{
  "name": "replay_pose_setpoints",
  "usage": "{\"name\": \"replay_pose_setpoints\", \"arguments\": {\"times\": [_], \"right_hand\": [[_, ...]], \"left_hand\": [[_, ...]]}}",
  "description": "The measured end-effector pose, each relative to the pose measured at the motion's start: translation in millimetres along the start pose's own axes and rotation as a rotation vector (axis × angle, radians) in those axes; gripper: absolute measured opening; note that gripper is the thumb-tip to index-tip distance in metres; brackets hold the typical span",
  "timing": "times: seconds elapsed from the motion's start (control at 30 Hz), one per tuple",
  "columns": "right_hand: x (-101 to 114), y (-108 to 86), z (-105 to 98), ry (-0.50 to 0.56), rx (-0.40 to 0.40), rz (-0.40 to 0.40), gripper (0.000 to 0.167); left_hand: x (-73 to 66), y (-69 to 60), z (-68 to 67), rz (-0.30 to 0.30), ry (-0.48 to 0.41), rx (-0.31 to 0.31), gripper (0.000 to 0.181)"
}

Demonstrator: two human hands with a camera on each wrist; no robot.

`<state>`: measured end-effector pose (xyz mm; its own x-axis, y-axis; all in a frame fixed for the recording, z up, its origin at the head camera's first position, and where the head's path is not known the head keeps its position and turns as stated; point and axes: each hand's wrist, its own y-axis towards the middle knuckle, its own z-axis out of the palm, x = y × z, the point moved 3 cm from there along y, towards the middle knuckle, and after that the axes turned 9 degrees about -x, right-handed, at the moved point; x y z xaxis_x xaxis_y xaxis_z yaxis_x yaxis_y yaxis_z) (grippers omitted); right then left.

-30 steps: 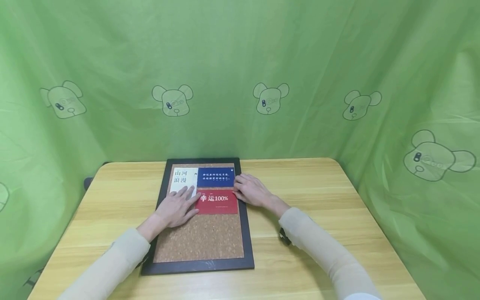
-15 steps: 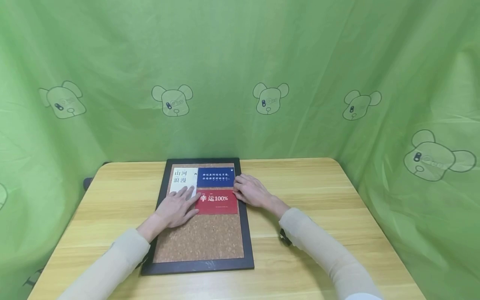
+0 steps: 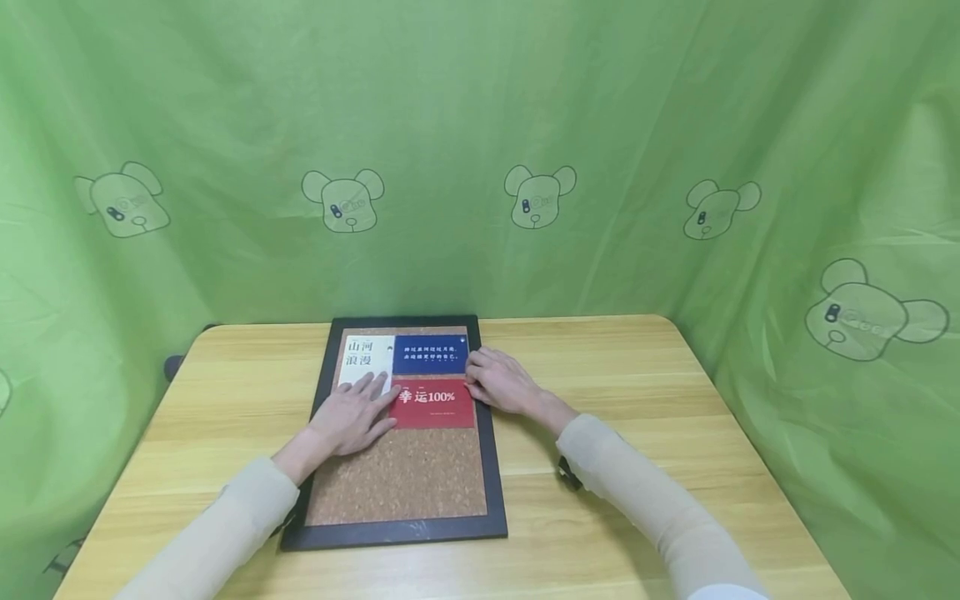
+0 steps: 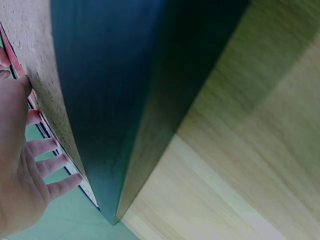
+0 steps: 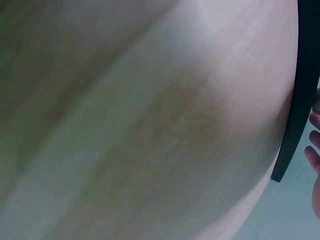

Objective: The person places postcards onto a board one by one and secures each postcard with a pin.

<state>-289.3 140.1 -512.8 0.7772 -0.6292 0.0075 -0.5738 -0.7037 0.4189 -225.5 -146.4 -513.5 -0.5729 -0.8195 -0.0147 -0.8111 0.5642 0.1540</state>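
My left hand lies with fingers spread across the lower part of a white card and the left end of a red card. At the red card's upper right corner is my right hand, its fingers bent and the thumb low; whatever lies between the fingertips is hidden. A blue card sits just above the red one. All these cards are on a black-framed cork board. Spread fingers of the left hand show in the left wrist view. Only some fingertips appear in the right wrist view.
The board lies flat on a light wooden table; its black frame crosses the right wrist view's edge. Green curtains with bear-head drawings surround the table's back and sides. Small marks show near the blue and white cards' upper right corners.
Both hands keep their places on the board and cards. The whole head view shifts very slightly.
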Motion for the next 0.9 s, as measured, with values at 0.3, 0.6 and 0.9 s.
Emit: {"name": "replay_pose_setpoints", "arguments": {"times": [0.3,0.6,0.9], "right_hand": [[1.5,0.8,-0.5,0.010,-0.006,0.018,0.006],[2.1,1.0,-1.1,0.002,-0.018,0.022,0.007],[3.1,1.9,-1.6,-0.008,-0.013,0.010,0.008]], "left_hand": [[0.8,-0.3,0.4,-0.010,-0.006,0.012,0.063],[-0.1,-0.6,-1.6,-0.004,-0.006,0.004,0.063],[-0.5,-1.1,-1.3,0.000,-0.001,-0.001,0.063]]}}
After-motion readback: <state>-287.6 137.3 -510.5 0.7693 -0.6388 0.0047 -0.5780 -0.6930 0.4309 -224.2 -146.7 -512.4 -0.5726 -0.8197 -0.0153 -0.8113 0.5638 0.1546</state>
